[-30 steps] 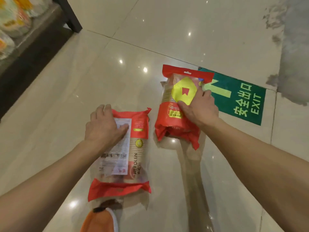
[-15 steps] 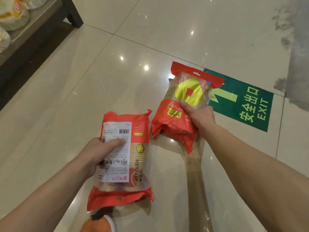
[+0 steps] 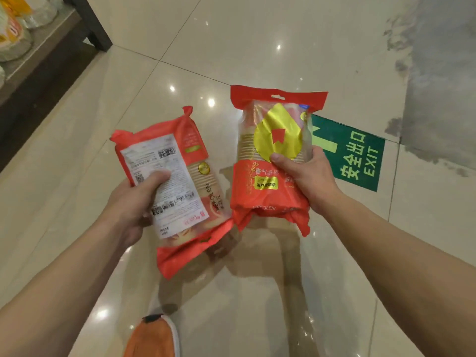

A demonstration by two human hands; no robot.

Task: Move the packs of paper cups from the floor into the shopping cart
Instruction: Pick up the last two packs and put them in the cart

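Note:
Two red packs of paper cups are held up off the glossy tiled floor. My left hand (image 3: 134,199) grips the left pack (image 3: 195,181) from its left side, thumb across the white barcode label on its back; this pack tilts to the left. My right hand (image 3: 309,176) grips the right pack (image 3: 268,161) from its right side, thumb on the yellow emblem of its front; it stands nearly upright. The packs' lower corners almost touch. No shopping cart is in view.
A green EXIT floor sticker (image 3: 358,155) lies to the right of the packs. A dark store shelf (image 3: 51,47) with bagged goods runs along the upper left. An orange shoe (image 3: 152,338) shows at the bottom. A grey stained patch (image 3: 438,86) marks the floor at upper right.
Both packs lay on the floor under my hands a second ago. Both hands have closed on them and lifted them clear of the tiles, and the view has risen.

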